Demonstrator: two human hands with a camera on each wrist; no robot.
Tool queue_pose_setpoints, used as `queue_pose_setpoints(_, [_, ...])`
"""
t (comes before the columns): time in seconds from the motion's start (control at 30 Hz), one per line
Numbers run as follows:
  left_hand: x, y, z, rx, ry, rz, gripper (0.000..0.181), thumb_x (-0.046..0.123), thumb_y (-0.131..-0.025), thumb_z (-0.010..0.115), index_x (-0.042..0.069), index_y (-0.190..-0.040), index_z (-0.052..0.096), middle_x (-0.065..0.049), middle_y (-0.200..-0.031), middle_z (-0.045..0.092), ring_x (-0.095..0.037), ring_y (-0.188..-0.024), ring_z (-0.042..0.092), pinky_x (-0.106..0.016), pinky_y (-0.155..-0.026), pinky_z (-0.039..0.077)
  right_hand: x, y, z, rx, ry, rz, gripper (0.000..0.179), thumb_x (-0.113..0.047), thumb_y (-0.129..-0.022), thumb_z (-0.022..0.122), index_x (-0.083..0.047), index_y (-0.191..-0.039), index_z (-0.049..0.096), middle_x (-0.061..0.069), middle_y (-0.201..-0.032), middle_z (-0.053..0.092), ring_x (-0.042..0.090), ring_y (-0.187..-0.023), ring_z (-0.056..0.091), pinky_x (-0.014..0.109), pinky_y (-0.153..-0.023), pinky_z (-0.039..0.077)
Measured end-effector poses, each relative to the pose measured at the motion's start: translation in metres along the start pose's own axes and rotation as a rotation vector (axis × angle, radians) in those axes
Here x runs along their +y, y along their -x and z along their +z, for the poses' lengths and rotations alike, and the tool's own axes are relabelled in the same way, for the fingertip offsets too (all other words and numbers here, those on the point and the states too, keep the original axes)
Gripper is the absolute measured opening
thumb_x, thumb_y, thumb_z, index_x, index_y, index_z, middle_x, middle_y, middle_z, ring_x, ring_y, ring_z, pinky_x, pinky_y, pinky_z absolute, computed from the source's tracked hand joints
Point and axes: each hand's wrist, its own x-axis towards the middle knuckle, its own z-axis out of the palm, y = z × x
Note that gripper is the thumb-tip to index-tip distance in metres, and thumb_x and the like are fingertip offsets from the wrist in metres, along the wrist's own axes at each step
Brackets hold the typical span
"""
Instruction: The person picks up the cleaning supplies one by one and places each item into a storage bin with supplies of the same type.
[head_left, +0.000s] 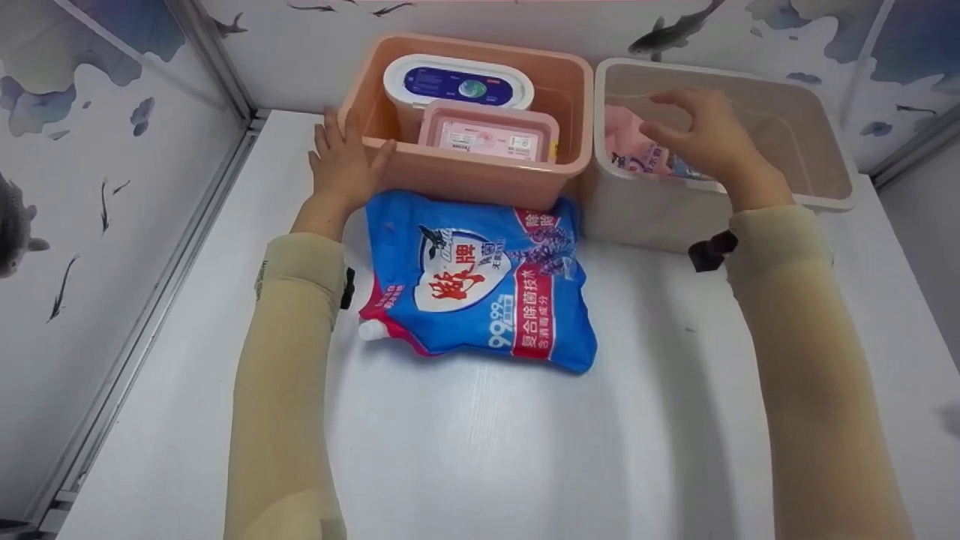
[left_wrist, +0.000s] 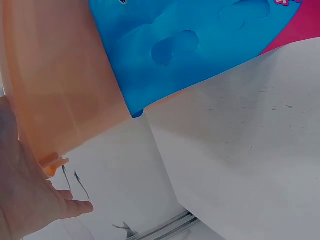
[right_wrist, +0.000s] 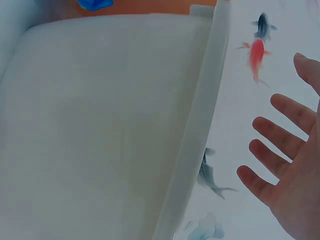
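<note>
My left hand [head_left: 341, 169] touches the left front corner of an orange plastic bin [head_left: 480, 176], its fingers spread and its thumb at the front rim. In the left wrist view that hand [left_wrist: 32, 205] shows stretched fingers by the bin's corner. The bin holds a white oval tub [head_left: 459, 84] with a dark blue label and a pink lidded box [head_left: 491, 140]. Above a beige bin [head_left: 645, 206] hovers my right hand [head_left: 712, 142], apart from the pink package [head_left: 626, 142] inside. The right wrist view has this hand [right_wrist: 295, 160] with fingers apart and holding nothing.
A blue detergent refill pouch [head_left: 472, 285] with a white cap [head_left: 373, 330] lies flat on the white table [head_left: 480, 450], against the orange bin's front. Both bins stand side by side near the back wall panel [head_left: 547, 26], which is printed with fish.
</note>
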Motion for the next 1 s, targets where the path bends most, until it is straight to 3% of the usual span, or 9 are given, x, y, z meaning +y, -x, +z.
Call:
queue_pose_setpoints(0.1, [-0.002, 0.001, 0.001, 0.019, -0.025, 0.010, 0.086, 0.064, -0.091, 0.029, 0.015, -0.151, -0.009, -0.013, -0.157, -0.013, -0.040, -0.144, -0.007, -0.057, -0.115, 0.003, 0.011, 0.007, -0.008, 0.028, -0.004, 0.027, 0.063, -0.048, -0.091, 0.052, -0.012, -0.142, 0.040, 0.015, -0.151, 0.031, 0.037, -0.141, 0.019, 0.060, -0.114, 0.011])
queue_pose_setpoints(0.3, [-0.009, 0.006, 0.003, 0.023, -0.041, 0.015, 0.091, 0.066, -0.090, 0.028, 0.011, -0.149, -0.014, -0.014, -0.157, -0.012, -0.040, -0.144, -0.006, -0.057, -0.115, 0.004, 0.033, 0.022, -0.022, 0.086, 0.000, 0.098, 0.067, -0.051, -0.088, 0.055, -0.012, -0.142, 0.040, 0.016, -0.149, 0.033, 0.037, -0.137, 0.022, 0.062, -0.112, 0.015])
queue_pose_setpoints(0.73, [-0.020, 0.021, 0.007, 0.008, 0.037, 0.030, 0.095, 0.066, -0.090, 0.032, 0.008, -0.148, -0.017, -0.013, -0.157, -0.015, -0.039, -0.144, -0.007, -0.056, -0.116, 0.005, 0.095, 0.060, -0.044, 0.161, -0.001, 0.155, 0.071, -0.049, -0.089, 0.056, -0.008, -0.144, 0.035, 0.019, -0.152, 0.025, 0.037, -0.141, 0.009, 0.062, -0.113, 0.006])
queue_pose_setpoints(0.87, [-0.026, 0.025, 0.011, -0.027, 0.037, 0.016, 0.095, 0.065, -0.090, 0.032, 0.008, -0.148, -0.018, -0.013, -0.157, -0.016, -0.040, -0.144, -0.008, -0.056, -0.115, 0.005, 0.115, 0.072, -0.045, 0.201, 0.011, 0.178, 0.071, -0.046, -0.089, 0.056, -0.009, -0.145, 0.032, 0.018, -0.153, 0.020, 0.036, -0.142, 0.007, 0.061, -0.114, 0.005])
queue_pose_setpoints(1.0, [-0.031, 0.030, 0.016, -0.102, 0.024, -0.003, 0.096, 0.065, -0.090, 0.031, 0.007, -0.147, -0.019, -0.016, -0.156, -0.017, -0.043, -0.143, -0.009, -0.058, -0.115, 0.006, 0.134, 0.084, -0.045, 0.239, 0.008, 0.234, 0.077, -0.046, -0.088, 0.057, -0.007, -0.147, 0.025, 0.019, -0.156, 0.012, 0.037, -0.143, 0.002, 0.061, -0.114, 0.002])
